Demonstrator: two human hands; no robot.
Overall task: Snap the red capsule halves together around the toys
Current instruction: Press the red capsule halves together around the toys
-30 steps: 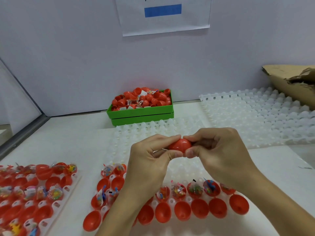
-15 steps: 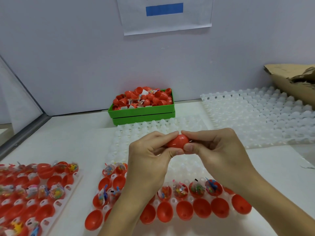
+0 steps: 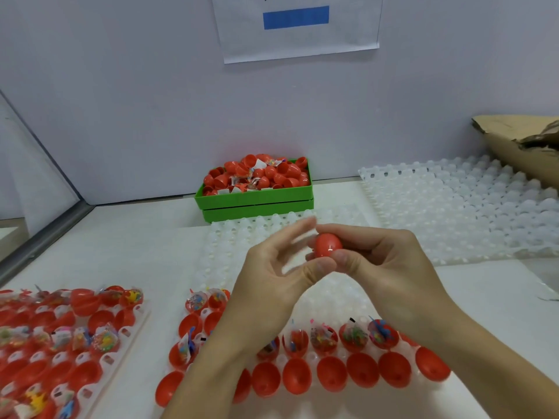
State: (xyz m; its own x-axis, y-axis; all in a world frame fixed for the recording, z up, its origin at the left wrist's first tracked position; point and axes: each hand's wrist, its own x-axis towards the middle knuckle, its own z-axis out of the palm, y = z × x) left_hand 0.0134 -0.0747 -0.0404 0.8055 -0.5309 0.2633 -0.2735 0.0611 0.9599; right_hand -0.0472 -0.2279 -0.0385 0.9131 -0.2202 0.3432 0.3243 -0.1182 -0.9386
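At frame centre, the right hand (image 3: 381, 267) pinches the closed red capsule (image 3: 328, 244); the left hand (image 3: 272, 282) is loosely open, thumb touching it. A firm squeeze along the seam should confirm the snap.

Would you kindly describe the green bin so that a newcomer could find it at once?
Look to the grey back wall, under the white paper sheet with a blue bar. Against the wall's foot stands the green bin, heaped with red capsule halves. It is the only green thing, and the trays around it are translucent white.
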